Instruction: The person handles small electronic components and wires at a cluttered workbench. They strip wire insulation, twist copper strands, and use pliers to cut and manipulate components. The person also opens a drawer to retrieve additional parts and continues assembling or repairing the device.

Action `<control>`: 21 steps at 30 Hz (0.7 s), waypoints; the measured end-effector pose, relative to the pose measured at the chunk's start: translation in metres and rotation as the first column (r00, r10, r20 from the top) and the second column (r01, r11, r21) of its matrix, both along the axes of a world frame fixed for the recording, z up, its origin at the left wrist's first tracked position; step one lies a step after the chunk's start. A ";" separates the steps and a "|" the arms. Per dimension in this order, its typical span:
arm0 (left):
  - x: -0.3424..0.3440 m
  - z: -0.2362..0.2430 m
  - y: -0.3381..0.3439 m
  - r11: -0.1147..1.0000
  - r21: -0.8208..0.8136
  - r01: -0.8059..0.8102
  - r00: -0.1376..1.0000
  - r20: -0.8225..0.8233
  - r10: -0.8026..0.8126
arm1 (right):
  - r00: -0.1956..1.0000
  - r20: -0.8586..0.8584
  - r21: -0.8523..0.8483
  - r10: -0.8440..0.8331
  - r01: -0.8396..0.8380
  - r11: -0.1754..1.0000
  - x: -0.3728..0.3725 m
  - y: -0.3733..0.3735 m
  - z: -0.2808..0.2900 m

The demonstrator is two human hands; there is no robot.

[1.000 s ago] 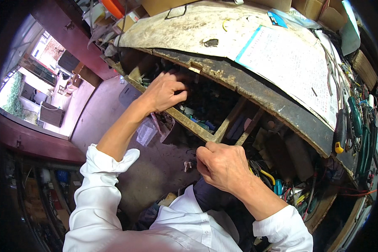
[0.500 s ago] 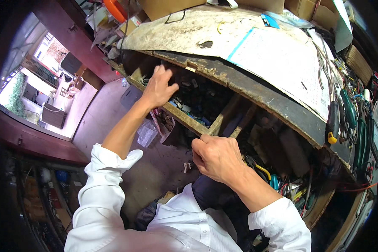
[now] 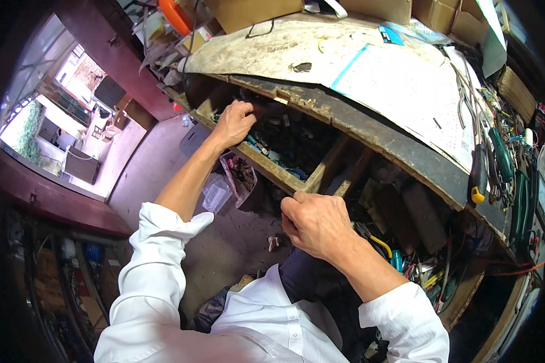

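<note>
A wooden drawer [image 3: 272, 172] is pulled out from under the workbench, and many small dark parts [image 3: 290, 142] fill it. Over its left side is my left hand [image 3: 235, 124], fingers bent inward and closed; what they hold, if anything, is hidden. My right hand [image 3: 318, 224] is closed at the drawer's front right corner, its knuckles against the wooden edge. The fingertips of that hand are hidden under it.
The worn workbench top [image 3: 248, 54] carries a large paper sheet [image 3: 399, 97], pliers [image 3: 466, 109] and a black-and-yellow screwdriver [image 3: 478, 175]. Cardboard boxes [image 3: 369, 9] stand at the back. Below the drawer are an open bin [image 3: 239, 175] and tools [image 3: 396, 260].
My left hand has shifted slightly right and down over the drawer, and its spread fingers have curled in. My right hand stays at the corner. The whole view has shifted slightly.
</note>
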State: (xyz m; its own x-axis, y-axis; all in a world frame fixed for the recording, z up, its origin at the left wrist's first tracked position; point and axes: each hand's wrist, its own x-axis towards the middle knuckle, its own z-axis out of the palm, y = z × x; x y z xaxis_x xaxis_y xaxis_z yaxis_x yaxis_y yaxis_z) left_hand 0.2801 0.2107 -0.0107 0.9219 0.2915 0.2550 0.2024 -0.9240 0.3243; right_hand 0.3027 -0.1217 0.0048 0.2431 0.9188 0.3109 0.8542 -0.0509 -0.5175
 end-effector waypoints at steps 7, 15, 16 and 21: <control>0.007 0.005 -0.015 0.986 -0.161 0.040 0.999 -0.011 -0.043 | 1.000 -0.024 -0.060 0.006 -0.007 0.998 0.002 -0.001 0.003; 0.014 -0.003 -0.009 0.933 0.055 -0.355 0.929 -0.093 0.359 | 1.000 -0.025 -0.042 0.006 -0.007 0.999 0.002 -0.001 0.004; 0.014 -0.001 -0.011 0.927 0.052 -0.370 0.922 -0.103 0.374 | 1.000 -0.026 -0.043 0.004 -0.006 0.999 0.002 -0.001 0.004; 0.007 -0.014 -0.006 0.933 0.088 -0.350 0.928 0.166 0.333 | 1.000 -0.024 -0.026 0.015 -0.015 1.000 0.001 0.000 0.003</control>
State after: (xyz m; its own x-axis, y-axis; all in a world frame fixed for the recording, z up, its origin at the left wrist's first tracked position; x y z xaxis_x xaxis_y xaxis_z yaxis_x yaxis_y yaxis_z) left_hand 0.2872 0.2042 -0.0246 0.7217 0.5430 0.4294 0.4707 -0.8397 0.2707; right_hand 0.3041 -0.1217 0.0077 0.2363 0.9301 0.2814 0.8425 -0.0519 -0.5361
